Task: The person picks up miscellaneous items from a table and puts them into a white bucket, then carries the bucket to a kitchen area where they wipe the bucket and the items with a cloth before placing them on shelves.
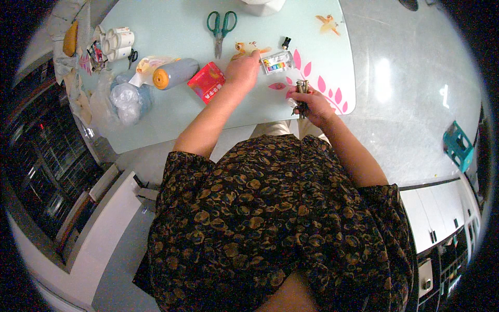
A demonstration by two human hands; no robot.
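Note:
My right hand [315, 106] is closed around a bundle of thin metal items [302, 97], perhaps keys, over the table's near right edge. Against the left edge of a small packet with a rainbow-striped print [277, 63] are the fingertips of my left hand [243, 70]; whether they pinch it or anything else cannot be told. A red booklet or packet [207, 82] lies just left of that hand. Farther back are scissors with dark green handles [219, 33], blades towards me. Beyond the rainbow-striped packet lies a small black clip-like item [286, 43].
On the table [163, 121], left, lie a grey roll with an orange end [175, 74], clear plastic bags [126, 99], white cups or rolls [118, 43] and small black scissors [133, 57]. A white container [265, 6] stands at the back. A teal plastic stool or crate [459, 146] is on the floor, right.

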